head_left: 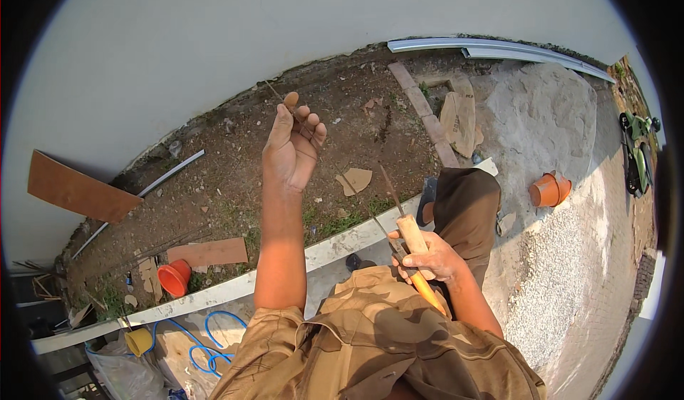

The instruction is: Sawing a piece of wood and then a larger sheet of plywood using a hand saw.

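Note:
My left hand [292,140] is raised over the dirt, fingers loosely curled round a thin dark rod or wire [274,88] that points up-left toward the wall; its lower part is hard to see. Low at the right, my right hand [420,261] grips two tools together against my lap: a pointed tool [411,232] with a pale wooden handle and narrow blade aimed upward, and a tool with yellow-orange handles [427,293], partly hidden by the fingers. My trousered right leg [463,207] is just beyond that hand.
A white wall [214,15] borders the dirt strip. Metal channels [499,47], a leaning brown board [82,186], a red bucket [174,279], orange pots [548,190], a pale concrete edge [214,282], blue hose [210,354], a yellow bucket [139,341] and a parked motorbike [638,150] surround me.

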`<state>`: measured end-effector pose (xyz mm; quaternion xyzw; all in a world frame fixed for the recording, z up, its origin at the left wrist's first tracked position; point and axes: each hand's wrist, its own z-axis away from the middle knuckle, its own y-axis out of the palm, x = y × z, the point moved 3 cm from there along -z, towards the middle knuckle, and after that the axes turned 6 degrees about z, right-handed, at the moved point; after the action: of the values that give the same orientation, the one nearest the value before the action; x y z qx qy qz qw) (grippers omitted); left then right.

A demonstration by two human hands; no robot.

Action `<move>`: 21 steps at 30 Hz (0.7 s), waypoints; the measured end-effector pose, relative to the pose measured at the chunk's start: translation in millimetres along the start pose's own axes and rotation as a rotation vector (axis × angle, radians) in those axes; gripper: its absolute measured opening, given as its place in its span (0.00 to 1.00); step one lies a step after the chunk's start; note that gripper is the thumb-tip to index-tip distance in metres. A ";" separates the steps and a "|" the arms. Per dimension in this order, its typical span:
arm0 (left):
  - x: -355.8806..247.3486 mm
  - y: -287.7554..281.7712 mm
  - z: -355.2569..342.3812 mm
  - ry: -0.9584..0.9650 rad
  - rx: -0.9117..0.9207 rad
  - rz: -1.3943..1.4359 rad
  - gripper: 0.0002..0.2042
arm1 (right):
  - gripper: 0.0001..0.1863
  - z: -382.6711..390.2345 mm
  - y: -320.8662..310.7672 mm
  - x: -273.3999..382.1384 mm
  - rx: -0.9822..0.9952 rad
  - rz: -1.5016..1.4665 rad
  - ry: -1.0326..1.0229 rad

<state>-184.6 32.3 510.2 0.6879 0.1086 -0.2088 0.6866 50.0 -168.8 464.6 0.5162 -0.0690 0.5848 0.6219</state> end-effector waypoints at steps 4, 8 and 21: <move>29.3 -4.7 42.3 -0.066 -0.017 -0.094 0.22 | 0.33 0.4 -3.4 1.0 -0.037 0.017 -0.021; 55.0 -7.9 75.6 -0.192 -0.008 -0.134 0.26 | 0.36 -1.4 -6.6 -0.4 -0.047 0.008 -0.011; 69.5 -15.5 88.6 -0.220 -0.057 -0.164 0.26 | 0.37 5.6 -10.6 -12.0 -0.055 0.006 -0.015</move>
<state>-141.9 -64.5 468.5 0.6300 0.0946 -0.3353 0.6941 57.7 -178.4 452.9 0.5031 -0.0915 0.5804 0.6337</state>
